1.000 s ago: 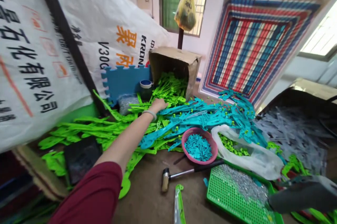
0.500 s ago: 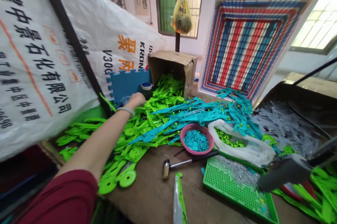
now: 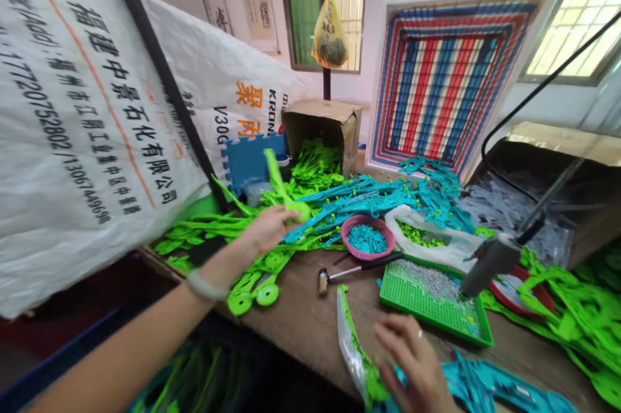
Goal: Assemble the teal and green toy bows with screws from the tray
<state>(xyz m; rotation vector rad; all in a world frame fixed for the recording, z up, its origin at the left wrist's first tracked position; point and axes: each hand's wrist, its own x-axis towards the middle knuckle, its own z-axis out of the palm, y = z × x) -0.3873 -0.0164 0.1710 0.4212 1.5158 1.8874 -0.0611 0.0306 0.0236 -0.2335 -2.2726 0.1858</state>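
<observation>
My left hand [image 3: 268,229] is closed on a long bright-green plastic piece [image 3: 277,181], which tilts upward from a round end beside my fingers. Below that hand lies a heap of green plastic pieces [image 3: 274,261], several with round, holed ends. My right hand [image 3: 412,361] is low in the view, fingers bent and apart, holding nothing that I can see. Just left of it, a clear-and-green curved piece [image 3: 350,335] lies near the table's front edge; whether my fingers touch it I cannot tell. Blue plastic pieces [image 3: 499,382] lie to the right of that hand.
A mallet [image 3: 349,272] lies mid-table, near a pink basket [image 3: 345,241] of small blue parts. A green perforated tray [image 3: 412,296] holds silvery bits, with a grey tool [image 3: 492,264] hanging over it. A cardboard box [image 3: 350,134] spills green pieces at the back.
My left hand has come back from the heap near the box, now with a green piece in it. My right hand has entered at the bottom. The view has shifted slightly.
</observation>
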